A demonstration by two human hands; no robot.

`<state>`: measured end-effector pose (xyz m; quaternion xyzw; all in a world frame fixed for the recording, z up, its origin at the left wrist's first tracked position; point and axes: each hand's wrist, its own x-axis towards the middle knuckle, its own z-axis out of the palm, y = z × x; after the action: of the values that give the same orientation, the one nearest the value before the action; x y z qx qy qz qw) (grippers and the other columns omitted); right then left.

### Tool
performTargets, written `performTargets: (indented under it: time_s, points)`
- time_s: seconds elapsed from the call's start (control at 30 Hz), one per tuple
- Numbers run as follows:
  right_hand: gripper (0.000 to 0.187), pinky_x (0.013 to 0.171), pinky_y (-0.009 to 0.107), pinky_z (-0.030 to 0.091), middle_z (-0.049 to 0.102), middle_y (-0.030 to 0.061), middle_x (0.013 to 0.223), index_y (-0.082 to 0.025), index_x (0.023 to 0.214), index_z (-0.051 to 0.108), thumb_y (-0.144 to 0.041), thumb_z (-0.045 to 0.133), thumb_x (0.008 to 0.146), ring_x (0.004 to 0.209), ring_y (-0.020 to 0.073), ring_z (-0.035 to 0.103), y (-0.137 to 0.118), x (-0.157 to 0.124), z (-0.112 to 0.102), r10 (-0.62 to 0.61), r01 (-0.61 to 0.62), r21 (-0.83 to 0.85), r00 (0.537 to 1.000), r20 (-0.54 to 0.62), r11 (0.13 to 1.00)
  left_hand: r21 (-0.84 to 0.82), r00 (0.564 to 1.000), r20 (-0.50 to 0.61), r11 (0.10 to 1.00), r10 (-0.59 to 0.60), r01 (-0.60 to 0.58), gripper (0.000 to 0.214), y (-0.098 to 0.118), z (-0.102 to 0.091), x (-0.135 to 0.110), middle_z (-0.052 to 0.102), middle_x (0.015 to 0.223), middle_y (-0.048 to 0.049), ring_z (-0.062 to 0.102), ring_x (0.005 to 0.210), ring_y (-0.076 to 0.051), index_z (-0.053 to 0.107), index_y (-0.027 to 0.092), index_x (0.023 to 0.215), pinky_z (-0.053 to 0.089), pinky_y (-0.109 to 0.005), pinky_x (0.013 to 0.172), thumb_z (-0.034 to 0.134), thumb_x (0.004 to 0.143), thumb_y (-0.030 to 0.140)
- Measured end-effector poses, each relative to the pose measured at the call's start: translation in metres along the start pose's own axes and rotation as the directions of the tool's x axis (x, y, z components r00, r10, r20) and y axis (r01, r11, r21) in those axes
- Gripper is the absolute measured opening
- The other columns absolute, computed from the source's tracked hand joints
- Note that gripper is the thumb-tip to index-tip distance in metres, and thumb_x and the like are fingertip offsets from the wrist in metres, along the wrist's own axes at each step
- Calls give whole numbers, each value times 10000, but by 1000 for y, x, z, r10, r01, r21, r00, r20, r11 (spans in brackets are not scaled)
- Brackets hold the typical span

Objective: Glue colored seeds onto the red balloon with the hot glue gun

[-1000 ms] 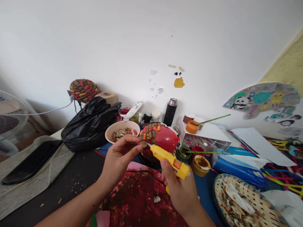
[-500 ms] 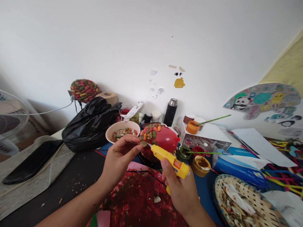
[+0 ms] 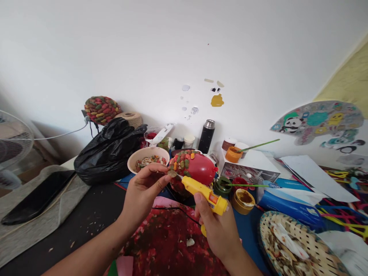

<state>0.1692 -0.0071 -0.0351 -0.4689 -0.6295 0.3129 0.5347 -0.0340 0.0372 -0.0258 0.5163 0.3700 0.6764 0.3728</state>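
Observation:
My left hand [image 3: 143, 193] pinches a small painted seed [image 3: 173, 173] between thumb and fingers. My right hand [image 3: 218, 228] is wrapped round a yellow glue gun [image 3: 205, 194], and its nozzle touches the seed. Just behind them sits a red balloon [image 3: 201, 168], partly covered with coloured seeds on its left side. A cream bowl [image 3: 148, 158] of painted seeds stands to the left of the balloon. A black cable runs from the gun across a red-stained sheet [image 3: 169, 241] below my hands.
A black plastic bag [image 3: 109, 151] lies at the left, with a seed-covered ball [image 3: 102, 109] and twine behind it. Paint pots [image 3: 243, 200], a black flask [image 3: 207, 136], a blue tissue pack [image 3: 290, 203] and a woven tray [image 3: 296, 245] crowd the right. A fan [image 3: 13, 143] stands far left.
Both hands have shifted very slightly left and up with the seed and glue gun; the nozzle stays against the seed.

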Motion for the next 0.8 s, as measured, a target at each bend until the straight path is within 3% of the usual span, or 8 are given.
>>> performTargets:
  time_s: [0.37,0.8]
  points:
    - [580,440,243,323,493,-48,579,-197,767,740,-665,619,1088,480,122,435,0,-3,-1,-21,20,67,1000,9,998,3,1000,-26,1000,-3,3,275,-2,-2,3,830,945,-49,780,898,-213,858,230,931,682,-290,823,996,801,429]
    - [578,497,253,369,544,-33,575,-224,670,619,-590,600,1116,504,133,470,-1,-4,-2,-88,87,-16,996,-1,996,44,997,-2,997,71,-71,224,1,-2,0,817,950,-46,773,926,-214,857,244,921,666,-283,845,970,842,420]
